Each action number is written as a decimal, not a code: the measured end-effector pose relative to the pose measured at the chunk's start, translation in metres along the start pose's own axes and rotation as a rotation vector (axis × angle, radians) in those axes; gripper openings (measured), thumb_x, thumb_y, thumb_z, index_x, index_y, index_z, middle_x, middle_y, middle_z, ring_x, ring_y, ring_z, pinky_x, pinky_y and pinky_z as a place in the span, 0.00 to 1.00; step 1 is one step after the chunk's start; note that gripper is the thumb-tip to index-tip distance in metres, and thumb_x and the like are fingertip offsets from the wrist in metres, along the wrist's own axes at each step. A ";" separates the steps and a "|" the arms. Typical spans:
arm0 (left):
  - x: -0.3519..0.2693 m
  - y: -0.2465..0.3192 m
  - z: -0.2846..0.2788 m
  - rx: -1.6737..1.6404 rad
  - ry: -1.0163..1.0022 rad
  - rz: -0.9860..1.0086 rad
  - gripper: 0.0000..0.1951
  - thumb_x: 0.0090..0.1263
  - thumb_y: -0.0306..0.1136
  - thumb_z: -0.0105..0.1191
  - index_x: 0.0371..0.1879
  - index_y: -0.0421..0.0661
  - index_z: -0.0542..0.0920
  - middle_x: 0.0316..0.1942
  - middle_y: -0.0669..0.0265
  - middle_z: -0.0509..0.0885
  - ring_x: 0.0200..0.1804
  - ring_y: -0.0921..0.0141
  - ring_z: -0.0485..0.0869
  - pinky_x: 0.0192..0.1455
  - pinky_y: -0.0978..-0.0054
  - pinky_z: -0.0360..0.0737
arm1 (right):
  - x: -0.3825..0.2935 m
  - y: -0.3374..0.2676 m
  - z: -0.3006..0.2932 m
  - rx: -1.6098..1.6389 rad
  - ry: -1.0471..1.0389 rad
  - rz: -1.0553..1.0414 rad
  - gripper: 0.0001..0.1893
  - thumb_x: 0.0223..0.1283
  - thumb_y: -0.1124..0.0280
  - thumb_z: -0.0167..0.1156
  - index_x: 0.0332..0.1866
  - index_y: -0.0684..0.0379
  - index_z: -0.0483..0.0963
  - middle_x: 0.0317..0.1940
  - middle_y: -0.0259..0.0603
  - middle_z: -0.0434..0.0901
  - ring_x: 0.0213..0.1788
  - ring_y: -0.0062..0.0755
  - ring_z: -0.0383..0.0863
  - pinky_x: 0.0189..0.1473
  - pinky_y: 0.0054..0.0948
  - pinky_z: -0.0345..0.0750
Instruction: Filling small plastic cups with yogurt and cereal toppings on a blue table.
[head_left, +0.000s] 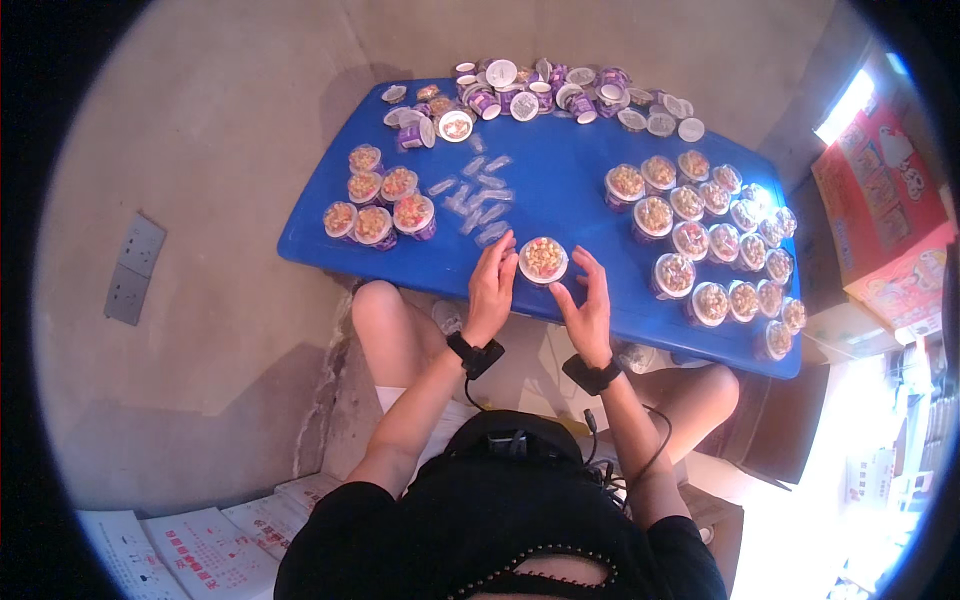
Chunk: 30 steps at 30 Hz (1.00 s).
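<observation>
Between my two hands, near the front edge of a blue plastic table (555, 202), stands a purple cup (543, 259) topped with a clear dome of colourful cereal-like pieces. My left hand (494, 281) is beside it on the left, fingers extended and empty. On the other side my right hand (587, 300) curves with thumb and fingers apart, its thumb tip close to the cup's lower rim; I cannot tell if it touches. Just beyond my left fingertips lies a loose group of small clear-wrapped packets (480, 196).
Several filled domed cups (373, 223) stand at the table's left, and many more (690, 238) fill its right. Along the back edge lie heaped purple cups and lids (525, 94). A red printed carton (881, 202) is at the right. White printed cartons (210, 555) lie lower left.
</observation>
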<state>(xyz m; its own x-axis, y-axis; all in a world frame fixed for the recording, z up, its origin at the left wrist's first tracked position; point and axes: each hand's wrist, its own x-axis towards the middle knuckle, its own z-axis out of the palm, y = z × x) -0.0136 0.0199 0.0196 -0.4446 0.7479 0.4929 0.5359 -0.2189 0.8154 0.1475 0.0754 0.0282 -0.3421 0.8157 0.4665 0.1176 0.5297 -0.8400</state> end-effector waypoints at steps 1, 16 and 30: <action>-0.004 0.006 0.002 -0.027 0.011 -0.046 0.19 0.80 0.32 0.49 0.66 0.40 0.74 0.56 0.53 0.82 0.56 0.56 0.82 0.59 0.64 0.78 | -0.001 0.000 -0.002 0.031 0.004 -0.008 0.32 0.60 0.72 0.70 0.69 0.63 0.68 0.65 0.53 0.73 0.66 0.50 0.74 0.66 0.39 0.72; 0.014 -0.004 -0.003 -0.008 -0.136 -0.005 0.18 0.82 0.32 0.46 0.65 0.40 0.75 0.55 0.52 0.83 0.56 0.58 0.83 0.58 0.65 0.78 | 0.002 0.009 0.009 0.048 0.028 0.072 0.40 0.53 0.66 0.77 0.70 0.63 0.64 0.61 0.51 0.75 0.63 0.45 0.76 0.59 0.38 0.76; -0.002 0.004 0.009 0.068 -0.033 0.073 0.18 0.79 0.32 0.50 0.64 0.40 0.76 0.54 0.51 0.82 0.55 0.53 0.81 0.58 0.62 0.77 | 0.010 0.012 0.002 0.036 -0.031 0.017 0.34 0.57 0.70 0.73 0.69 0.62 0.69 0.64 0.50 0.76 0.62 0.45 0.79 0.61 0.35 0.77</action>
<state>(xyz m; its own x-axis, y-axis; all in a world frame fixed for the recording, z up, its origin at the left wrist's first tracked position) -0.0040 0.0233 0.0190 -0.3791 0.7519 0.5394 0.6138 -0.2319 0.7546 0.1434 0.0890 0.0223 -0.3695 0.8165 0.4435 0.0899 0.5065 -0.8576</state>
